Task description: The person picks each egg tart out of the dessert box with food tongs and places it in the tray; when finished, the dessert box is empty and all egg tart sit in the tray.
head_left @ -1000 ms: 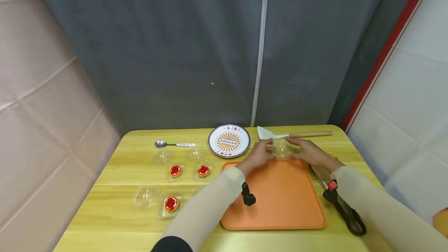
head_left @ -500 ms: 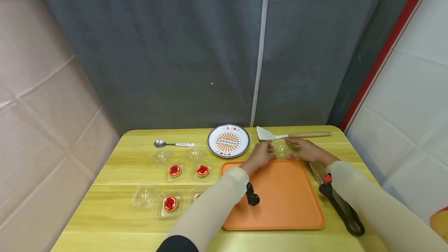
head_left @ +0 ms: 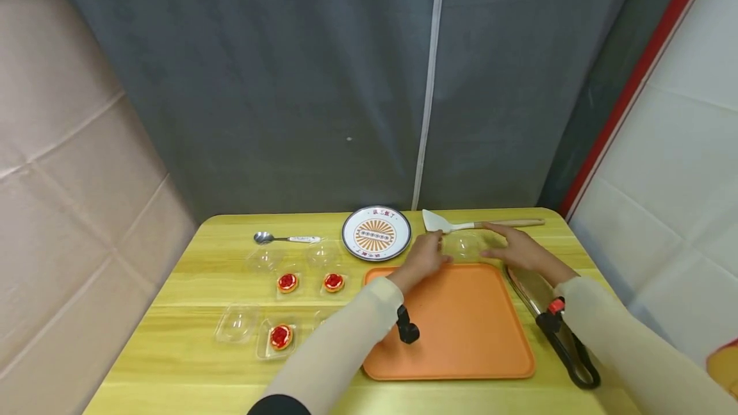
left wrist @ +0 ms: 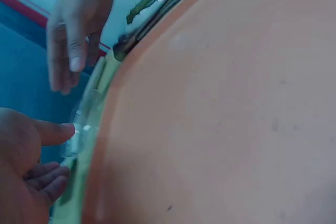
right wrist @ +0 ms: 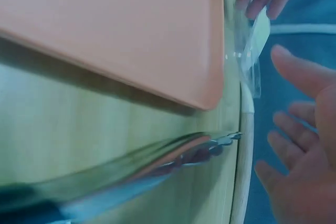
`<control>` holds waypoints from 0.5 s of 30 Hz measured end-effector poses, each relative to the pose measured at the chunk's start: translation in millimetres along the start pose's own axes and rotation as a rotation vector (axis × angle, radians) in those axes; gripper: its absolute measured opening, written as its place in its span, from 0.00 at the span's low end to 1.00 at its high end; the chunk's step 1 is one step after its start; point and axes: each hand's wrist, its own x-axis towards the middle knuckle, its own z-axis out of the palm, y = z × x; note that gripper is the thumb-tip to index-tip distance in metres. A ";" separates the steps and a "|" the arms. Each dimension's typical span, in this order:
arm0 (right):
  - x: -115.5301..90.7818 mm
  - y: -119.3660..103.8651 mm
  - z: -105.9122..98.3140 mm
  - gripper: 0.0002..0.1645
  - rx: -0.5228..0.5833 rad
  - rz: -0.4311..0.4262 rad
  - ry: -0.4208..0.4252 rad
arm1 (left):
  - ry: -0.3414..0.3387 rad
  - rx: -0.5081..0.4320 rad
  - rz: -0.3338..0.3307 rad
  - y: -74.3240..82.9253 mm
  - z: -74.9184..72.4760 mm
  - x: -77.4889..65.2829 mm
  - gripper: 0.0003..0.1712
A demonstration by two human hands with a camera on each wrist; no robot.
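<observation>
A clear plastic box [head_left: 463, 245] lies behind the tray, between my two hands. My left hand [head_left: 425, 256] is at its left side, thumb beside the box in the left wrist view; whether it touches is hard to tell. My right hand [head_left: 521, 252] is apart from the box on its right, fingers spread and holding nothing. The orange tray [head_left: 455, 325] lies below both hands. Behind the box is a white spatula [head_left: 441, 221] with a wooden handle. Metal tongs [head_left: 553, 325] with black grips lie along the tray's right side, partly under my right forearm.
Red-topped tarts [head_left: 287, 282] sit in clear open boxes [head_left: 237, 323] on the left; my left sleeve covers part of that area. A spoon [head_left: 285, 238] and a patterned plate [head_left: 377, 232] lie at the back. A grey curtain [head_left: 311, 95] hangs behind the table.
My right hand has drawn away to the right from the clear box, its fingers spreading. My left hand has shifted slightly left. The box stays behind the tray.
</observation>
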 end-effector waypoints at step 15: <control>-117.1 -3.2 10.7 0.62 -0.056 0.171 0.181 | 0.029 0.002 0.155 -33.4 -108.6 -109.3 0.37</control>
